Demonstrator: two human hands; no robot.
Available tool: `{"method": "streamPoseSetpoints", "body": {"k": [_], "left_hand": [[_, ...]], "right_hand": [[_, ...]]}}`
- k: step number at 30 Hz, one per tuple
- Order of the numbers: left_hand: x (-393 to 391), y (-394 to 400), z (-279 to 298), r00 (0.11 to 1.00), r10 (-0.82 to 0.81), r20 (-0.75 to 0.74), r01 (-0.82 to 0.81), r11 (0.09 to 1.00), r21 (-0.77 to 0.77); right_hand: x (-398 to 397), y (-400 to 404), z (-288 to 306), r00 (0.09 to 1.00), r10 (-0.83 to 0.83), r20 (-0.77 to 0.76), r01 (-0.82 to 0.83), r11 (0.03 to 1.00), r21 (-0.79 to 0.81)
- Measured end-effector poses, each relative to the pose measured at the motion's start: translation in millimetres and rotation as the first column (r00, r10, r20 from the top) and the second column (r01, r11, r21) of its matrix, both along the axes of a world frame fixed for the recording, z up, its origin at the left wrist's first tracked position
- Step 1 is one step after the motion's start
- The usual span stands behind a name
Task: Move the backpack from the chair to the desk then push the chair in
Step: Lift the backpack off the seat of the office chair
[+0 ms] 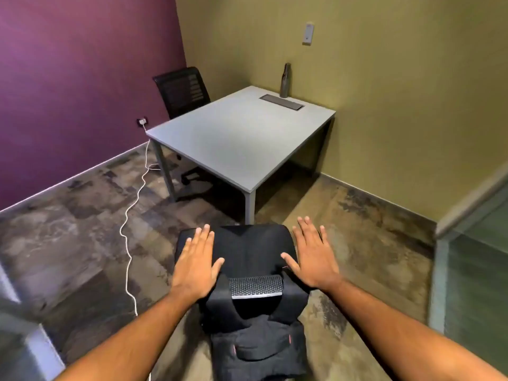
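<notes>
- 2 hands, both flat with fingers spread: left hand [198, 259], right hand [312, 257]
- 1 backpack [255, 320], black
- 2 chairs: one chair [242, 243] under the hands, another chair [182, 90] behind the desk
- 1 desk [233, 138], grey
- 1 bottle [286, 81] on the desk
- 1 white cable [132, 215] on the floor
- 1 wall socket [142, 121]
- 1 wall switch [308, 34]

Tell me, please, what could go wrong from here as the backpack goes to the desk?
The bottle stands at the desk's far edge; a backpack swung too far could topple it. The white cable trails across the floor left of the chair and might snag a wheel or foot. Both hands are flat and open, gripping nothing yet.
</notes>
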State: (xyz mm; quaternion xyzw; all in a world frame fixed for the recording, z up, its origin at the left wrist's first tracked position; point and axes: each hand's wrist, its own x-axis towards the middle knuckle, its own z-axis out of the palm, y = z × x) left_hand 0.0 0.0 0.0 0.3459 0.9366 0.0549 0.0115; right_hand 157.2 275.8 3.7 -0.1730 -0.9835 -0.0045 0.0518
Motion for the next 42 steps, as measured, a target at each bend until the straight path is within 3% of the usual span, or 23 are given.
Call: {"method": "streamPoseSetpoints", "body": {"k": [2,7,17,23,27,33,38,42], "left_hand": [[10,-1,-12,0.998,0.012,0.066,-0.009,0.999,-0.047],[30,0,-35,0.939,0.125,0.319,-0.140,0.990,0.025],[38,3,-38,0.976,0.121,0.181,-0.097,0.986,-0.132],[34,6,-36,0.982,0.079,0.172,-0.050,0.985,-0.165],[31,6,-36,0.979,0.068,0.194,-0.046,0.992,-0.114],[33,3,-36,0.970,0.030,0.240,-0.027,1.000,-0.012],[35,3,-34,0.965,0.057,0.255,-0.060,0.998,0.006],[38,6,-37,0.973,0.093,0.210,-0.098,0.995,0.014]], "right_hand": [[10,-7,-14,0.998,-0.034,0.061,0.037,0.998,-0.049],[30,-21,-41,0.983,-0.185,0.007,0.181,0.951,-0.251],[23,-16,-49,0.974,-0.164,0.154,0.203,0.937,-0.285],[-6,-10,-34,0.939,-0.201,0.279,0.330,0.754,-0.569],[-11,-9,-32,0.947,-0.264,0.186,0.319,0.681,-0.659],[15,17,-24,0.902,-0.431,-0.001,0.332,0.697,-0.635],[54,36,-24,0.792,-0.587,-0.167,0.381,0.689,-0.616],[86,40,-36,0.658,-0.723,-0.211,0.437,0.595,-0.674]]}}
